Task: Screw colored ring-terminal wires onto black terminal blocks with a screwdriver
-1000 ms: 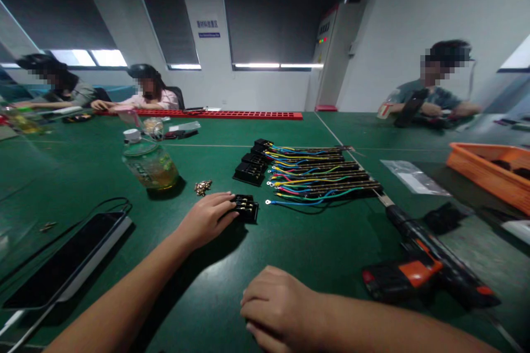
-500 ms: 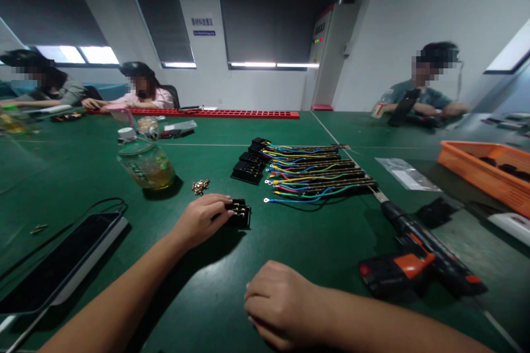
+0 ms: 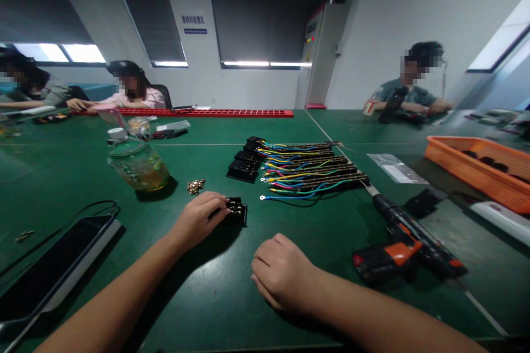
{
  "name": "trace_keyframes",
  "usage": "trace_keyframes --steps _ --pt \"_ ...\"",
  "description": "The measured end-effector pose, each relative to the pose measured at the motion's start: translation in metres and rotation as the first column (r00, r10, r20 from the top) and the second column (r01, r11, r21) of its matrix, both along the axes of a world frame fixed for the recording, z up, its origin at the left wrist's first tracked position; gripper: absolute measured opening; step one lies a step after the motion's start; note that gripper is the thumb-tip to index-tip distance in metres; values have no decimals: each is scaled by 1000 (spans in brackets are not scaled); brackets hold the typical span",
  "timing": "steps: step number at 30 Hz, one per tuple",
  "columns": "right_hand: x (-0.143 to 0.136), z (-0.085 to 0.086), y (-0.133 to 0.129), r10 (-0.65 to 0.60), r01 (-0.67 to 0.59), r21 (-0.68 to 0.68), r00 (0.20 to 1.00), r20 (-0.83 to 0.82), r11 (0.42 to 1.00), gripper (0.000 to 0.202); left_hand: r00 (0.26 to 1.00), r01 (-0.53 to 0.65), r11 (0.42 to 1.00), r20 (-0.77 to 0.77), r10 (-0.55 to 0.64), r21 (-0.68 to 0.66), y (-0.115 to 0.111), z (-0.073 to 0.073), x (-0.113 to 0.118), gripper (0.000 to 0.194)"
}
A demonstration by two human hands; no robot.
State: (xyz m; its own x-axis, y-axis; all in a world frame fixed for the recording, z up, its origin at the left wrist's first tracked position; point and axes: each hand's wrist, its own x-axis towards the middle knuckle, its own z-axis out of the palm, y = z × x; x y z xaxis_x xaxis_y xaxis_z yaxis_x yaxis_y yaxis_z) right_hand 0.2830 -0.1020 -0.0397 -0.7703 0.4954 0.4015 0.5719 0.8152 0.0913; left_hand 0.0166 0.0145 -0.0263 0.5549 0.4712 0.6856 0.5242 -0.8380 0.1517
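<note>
Rests the right hand (image 3: 285, 273), curled into a loose fist, near the near edge of the green table (image 3: 232, 292); cannot tell what, if anything, is inside. Pinches a small black plastic block with brass-coloured contacts (image 3: 237, 209) between thumb and fingers of the left hand (image 3: 201, 219), a little farther from that edge, covering the left end from view. Has a dark-screened slab with a pale side (image 3: 62, 253) by the near left corner and a black-and-orange cordless drill (image 3: 403, 245) toward the right edge. Has a pile of small brass-coloured pieces (image 3: 195, 186) just past the left hand, then a clear, white-capped bottle (image 3: 138, 162), partly filled with amber liquid and marked with unreadable lettering. Has an orange plastic basket (image 3: 467, 170) by the right edge, containing dark parts. Has similar black blocks (image 3: 244, 168) beside colourful wires (image 3: 310, 176) mid-table. Faces Chinese characters (image 3: 192, 20) above a blue plate (image 3: 195, 31) on the far wall, too blurred to read surely.
</note>
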Motion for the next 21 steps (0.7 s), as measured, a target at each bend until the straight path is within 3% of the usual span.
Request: trace_keyframes --steps 7,13,16,21 --pt "2 20 7 -266 271 -45 960 88 962 16 999 33 999 -16 -33 6 -1 3 3 15" --pt "9 35 18 -613 639 -127 766 193 759 39 998 32 999 -56 -32 -8 0 1 1 17" --pt "13 34 26 -691 721 -123 690 214 682 59 998 27 999 -58 -28 -20 0 1 2 19" --pt "11 31 36 -740 800 -125 592 319 586 51 998 20 999 -53 -22 -39 0 2 3 19"
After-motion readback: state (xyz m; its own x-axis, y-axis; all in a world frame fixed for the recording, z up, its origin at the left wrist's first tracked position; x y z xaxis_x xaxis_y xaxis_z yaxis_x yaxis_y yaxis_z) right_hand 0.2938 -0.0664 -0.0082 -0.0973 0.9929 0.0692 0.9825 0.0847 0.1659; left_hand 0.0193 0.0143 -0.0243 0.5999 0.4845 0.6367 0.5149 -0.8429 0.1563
